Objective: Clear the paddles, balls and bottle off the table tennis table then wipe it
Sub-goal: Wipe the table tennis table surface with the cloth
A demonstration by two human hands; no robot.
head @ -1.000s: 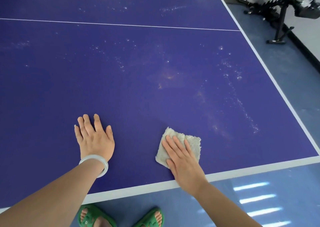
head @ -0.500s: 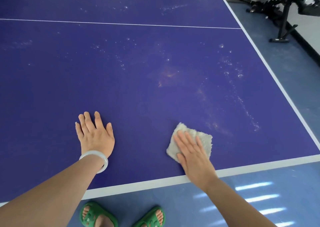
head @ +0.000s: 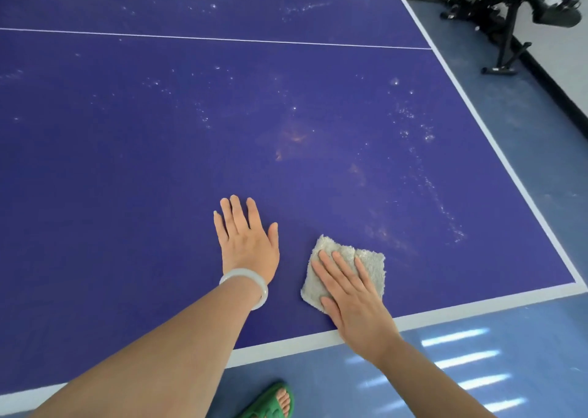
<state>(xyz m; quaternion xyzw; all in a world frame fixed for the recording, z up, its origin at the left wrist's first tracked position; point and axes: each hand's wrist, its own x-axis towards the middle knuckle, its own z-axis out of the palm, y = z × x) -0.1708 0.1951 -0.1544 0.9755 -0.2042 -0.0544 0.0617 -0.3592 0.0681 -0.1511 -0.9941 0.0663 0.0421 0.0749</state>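
From my station I see the right hand (head: 353, 303) flat, fingers straight and slightly spread, pressing the folded cloth (head: 366, 260) at lower centre, just inside the table (head: 159, 137) edge — the left hand (head: 246, 242), fingers straight, nearly together, rests on the blue top just left of it

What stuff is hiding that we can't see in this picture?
Head view:
- Fluffy grey wiping cloth: near part hidden under the right hand.
- Blue table tennis table: far end and left side cut off by the frame.
- Green rubber sandal: cut off by the bottom edge.
- Black metal stand: top cut off by the upper edge.
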